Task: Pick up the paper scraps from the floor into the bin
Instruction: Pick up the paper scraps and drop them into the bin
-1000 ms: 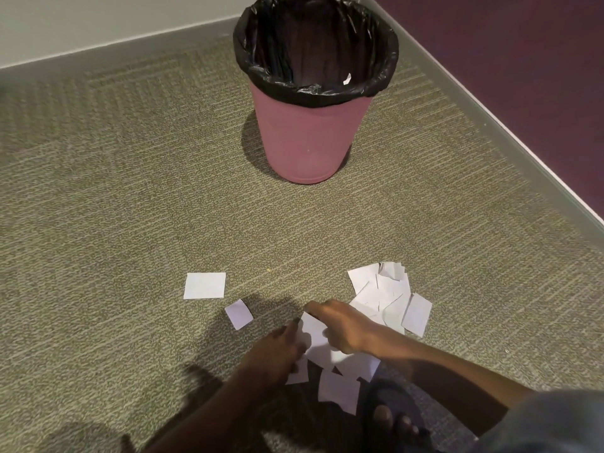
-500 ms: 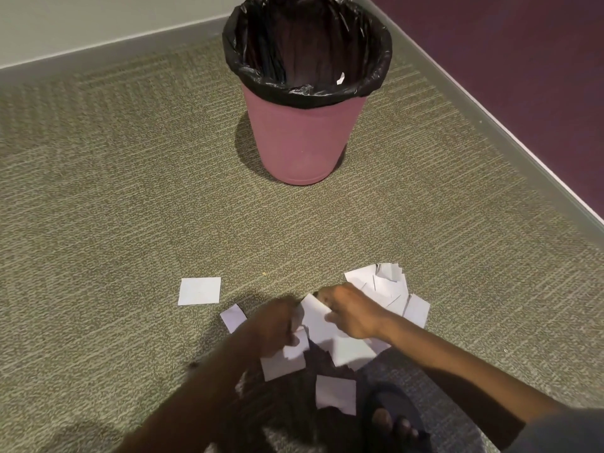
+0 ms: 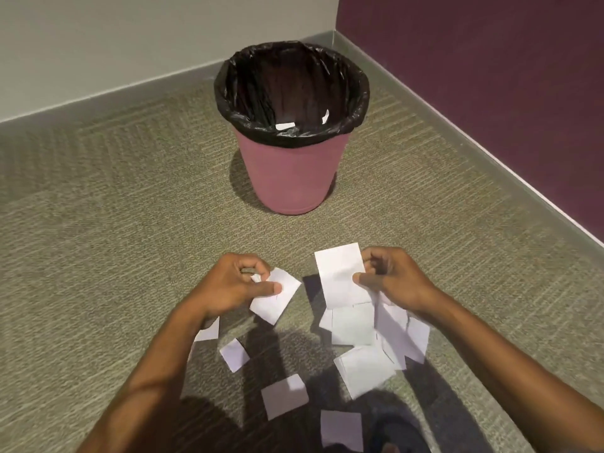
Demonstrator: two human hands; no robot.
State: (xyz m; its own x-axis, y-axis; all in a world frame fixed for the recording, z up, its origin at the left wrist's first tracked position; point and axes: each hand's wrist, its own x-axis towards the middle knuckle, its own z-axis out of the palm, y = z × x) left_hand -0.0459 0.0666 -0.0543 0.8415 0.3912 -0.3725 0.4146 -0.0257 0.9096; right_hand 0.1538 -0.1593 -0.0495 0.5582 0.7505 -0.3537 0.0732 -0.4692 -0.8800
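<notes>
A pink bin (image 3: 291, 178) lined with a black bag stands on the carpet near the room's corner, with a few white scraps inside. My left hand (image 3: 238, 286) pinches a white paper scrap (image 3: 277, 299) above the floor. Over to the right, my right hand (image 3: 392, 279) grips a larger white paper scrap (image 3: 340, 276). Both hands are lifted, in front of the bin and short of it. Several more scraps lie on the carpet below: a pile (image 3: 376, 341) under my right hand and loose pieces (image 3: 284, 398) nearer me.
Olive carpet (image 3: 114, 240) covers the floor. A grey skirting and pale wall (image 3: 98, 44) run behind the bin, and a dark purple wall (image 3: 490, 76) closes the right side. A dark sandalled foot (image 3: 395, 436) shows at the bottom edge.
Both hands have risen from the floor and drawn apart, each with a scrap in it. The view has tilted up, so the bin sits lower in the frame.
</notes>
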